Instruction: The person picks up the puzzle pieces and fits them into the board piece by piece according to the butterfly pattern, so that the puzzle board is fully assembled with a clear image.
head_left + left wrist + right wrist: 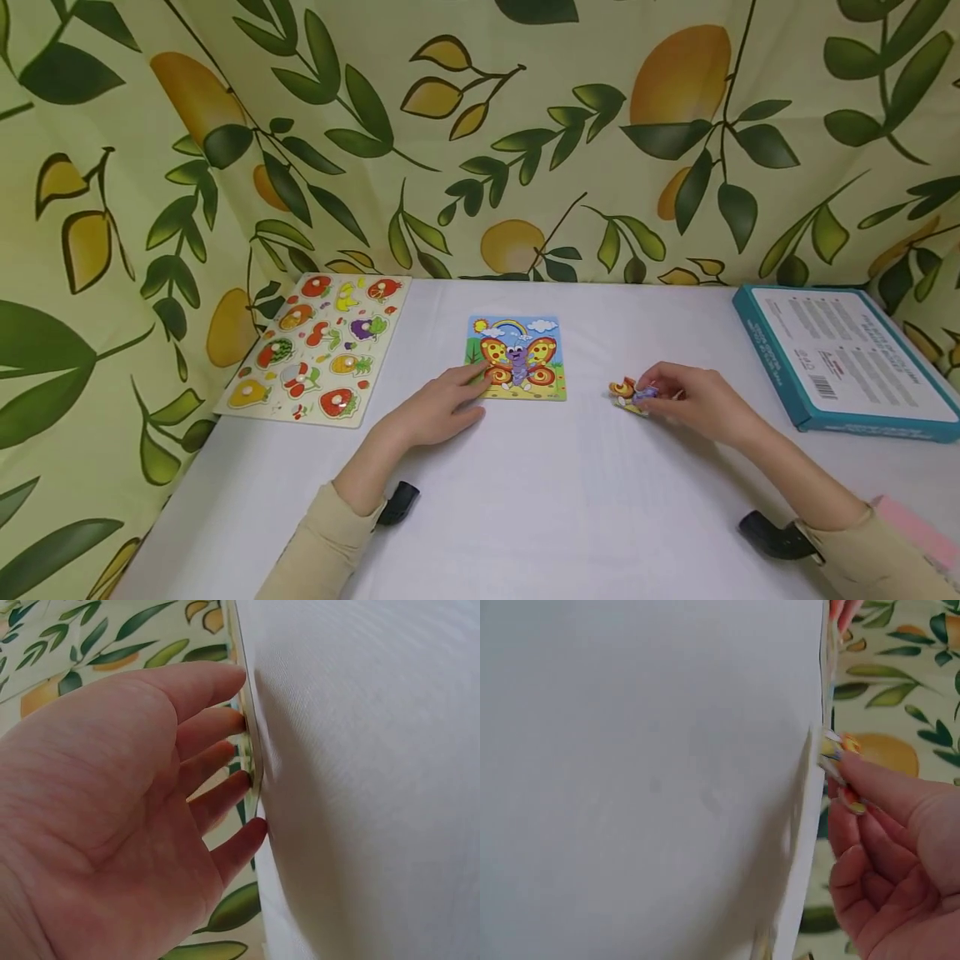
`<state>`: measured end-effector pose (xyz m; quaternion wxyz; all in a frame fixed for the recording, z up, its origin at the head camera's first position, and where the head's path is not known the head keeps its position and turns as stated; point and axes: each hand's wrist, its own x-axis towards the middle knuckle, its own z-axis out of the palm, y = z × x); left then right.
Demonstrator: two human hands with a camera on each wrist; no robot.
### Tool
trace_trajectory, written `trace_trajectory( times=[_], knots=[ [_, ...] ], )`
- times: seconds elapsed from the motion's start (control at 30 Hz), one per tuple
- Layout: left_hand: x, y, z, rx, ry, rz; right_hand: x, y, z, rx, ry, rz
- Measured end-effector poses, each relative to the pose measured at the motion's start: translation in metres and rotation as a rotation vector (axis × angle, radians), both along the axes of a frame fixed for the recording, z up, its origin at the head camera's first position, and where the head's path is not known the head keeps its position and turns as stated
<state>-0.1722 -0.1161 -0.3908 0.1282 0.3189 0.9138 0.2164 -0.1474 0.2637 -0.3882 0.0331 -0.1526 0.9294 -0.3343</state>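
A square butterfly picture board (525,358) lies flat on the white table. My left hand (441,406) rests on its left edge, and the left wrist view shows the fingers (214,682) spread and loosely bent, gripping nothing. To the right of the board, my right hand (693,402) pinches small butterfly-printed puzzle pieces (632,395) just over the tabletop. Seen from the right wrist, the thumb presses on these colourful pieces (847,746); how many there are I cannot tell.
On the left lies a fruit peg puzzle board (375,350). A flat teal-edged box (847,358) with printed text is at the right. Something pink (911,529) sits near the right sleeve. A leaf-patterned cloth (480,125) hangs behind the table.
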Motion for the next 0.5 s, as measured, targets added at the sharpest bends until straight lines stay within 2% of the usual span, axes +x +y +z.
trace_trajectory(
  times=[0.1, 0.33, 0.43, 0.5],
  knots=[
    [0.0, 0.0, 0.0, -0.004, -0.001, -0.001, -0.01, -0.023, -0.002, -0.09, -0.05, -0.018],
    [-0.001, -0.001, 0.0, -0.029, -0.024, -0.007, -0.04, -0.08, -0.008, -0.345, -0.232, -0.053],
    [-0.001, -0.001, 0.001, -0.036, -0.036, -0.016, -0.051, -0.1, -0.01, -0.391, -0.274, -0.033],
    [-0.002, -0.001, 0.002, -0.047, -0.037, -0.022, -0.057, -0.111, -0.011, -0.382, -0.282, -0.018]
  ],
)
